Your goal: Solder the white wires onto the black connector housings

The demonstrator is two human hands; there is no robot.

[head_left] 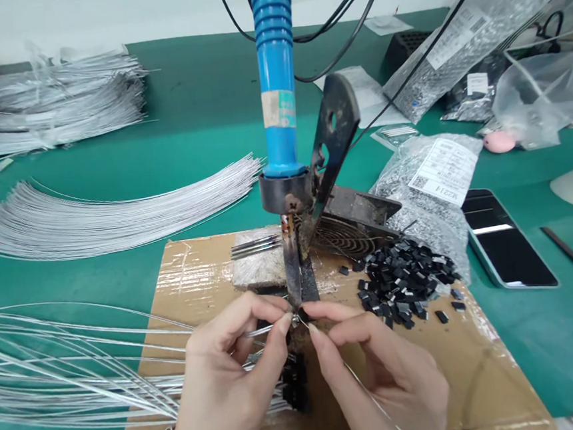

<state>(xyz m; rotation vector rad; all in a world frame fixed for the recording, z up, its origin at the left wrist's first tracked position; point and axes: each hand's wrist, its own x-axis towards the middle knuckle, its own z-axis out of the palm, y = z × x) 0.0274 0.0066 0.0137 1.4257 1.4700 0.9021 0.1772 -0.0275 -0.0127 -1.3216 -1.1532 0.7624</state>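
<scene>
A blue-handled soldering iron (281, 142) is fixed upright in a black metal bracket (333, 124), its tip (293, 274) pointing down between my hands. Just beneath the tip, my left hand (235, 373) pinches a white wire (256, 332) close to its end, where a small shiny bit shows. My right hand (385, 367) has thumb and forefinger closed on a thin silvery solder wire (370, 395), which runs down under the palm. The exact contact at the tip is too small to make out. Below lie wires with black ends (294, 381).
A cardboard sheet (172, 285) covers the green table (198, 122). Small black pieces (403, 282) are heaped at right, by a fan (348, 229) and a phone (509, 242). White wire bundles (116, 216) and loose wires (70, 374) spread leftward. Plastic packets (423, 176) lie behind.
</scene>
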